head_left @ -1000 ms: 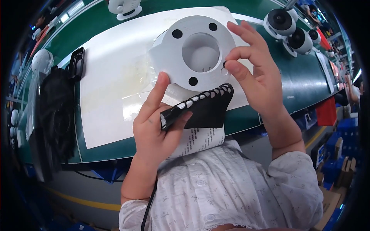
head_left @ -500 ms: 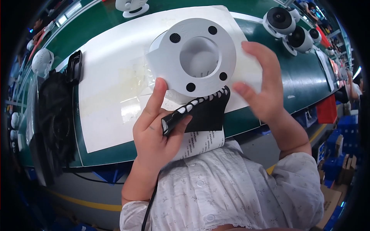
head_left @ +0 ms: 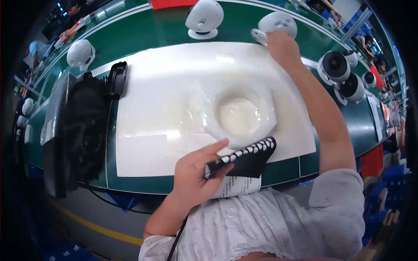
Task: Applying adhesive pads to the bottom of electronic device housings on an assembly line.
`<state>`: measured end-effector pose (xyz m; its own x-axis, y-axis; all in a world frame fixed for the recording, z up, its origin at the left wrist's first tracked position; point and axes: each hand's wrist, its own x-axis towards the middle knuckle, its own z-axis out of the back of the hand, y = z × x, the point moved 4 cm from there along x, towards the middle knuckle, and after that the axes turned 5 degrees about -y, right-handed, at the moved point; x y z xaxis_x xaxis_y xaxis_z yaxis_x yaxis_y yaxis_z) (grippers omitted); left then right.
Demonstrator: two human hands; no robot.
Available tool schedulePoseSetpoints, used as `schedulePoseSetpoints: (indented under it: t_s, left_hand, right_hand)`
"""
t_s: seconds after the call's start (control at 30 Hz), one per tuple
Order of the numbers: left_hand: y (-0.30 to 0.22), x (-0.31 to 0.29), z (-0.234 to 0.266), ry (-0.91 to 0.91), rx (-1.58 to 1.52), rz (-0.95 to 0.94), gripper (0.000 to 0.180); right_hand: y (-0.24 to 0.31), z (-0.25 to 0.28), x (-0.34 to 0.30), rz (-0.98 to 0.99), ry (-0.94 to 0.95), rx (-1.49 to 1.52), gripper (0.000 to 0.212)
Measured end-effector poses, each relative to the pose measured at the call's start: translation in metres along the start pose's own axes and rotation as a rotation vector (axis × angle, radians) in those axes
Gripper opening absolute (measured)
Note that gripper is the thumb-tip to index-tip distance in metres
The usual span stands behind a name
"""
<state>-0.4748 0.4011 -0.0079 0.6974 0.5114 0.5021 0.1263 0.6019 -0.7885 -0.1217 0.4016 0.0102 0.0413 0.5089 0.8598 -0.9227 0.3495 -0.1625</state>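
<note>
In my left hand point(head_left: 193, 174) is a black sheet of round stickers point(head_left: 254, 161), its edge curled back to show a row of pale round spots. Printed backing paper point(head_left: 237, 186) hangs below it. Beyond the mat, my right hand point(head_left: 284, 48) is closed on a white round-headed device point(head_left: 278, 22) with a disc-shaped foot, which is tilted; the fingertips are partly hidden. Right in front of me, a white ring point(head_left: 209, 115) wrapped in clear plastic lies on the white mat point(head_left: 152, 113).
Similar white devices stand at the back point(head_left: 204, 17), far left point(head_left: 81, 54) and right point(head_left: 333, 67). Black bags point(head_left: 85, 126) and a black tray point(head_left: 116, 80) lie along the mat's left side. A red bin point(head_left: 371, 161) hangs past the right table edge.
The white device has left the ring, where it lay foot-up with dark round pads showing, and is now in my right hand at the far side. My left hand keeps the sticker sheet.
</note>
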Motion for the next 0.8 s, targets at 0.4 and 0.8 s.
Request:
schedulePoseSetpoints:
  t_s: [0.4,0.8]
  left_hand:
    - [0.007,0.000,0.004,0.005,-0.011,0.074,0.027]
    - [0.009,0.001,0.004,0.002,0.009,0.011,0.025]
  right_hand:
    - [0.075,-0.071,0.043,-0.087,0.832,0.050,0.028]
    - [0.086,-0.109,0.031,-0.218,0.644,0.133,0.051]
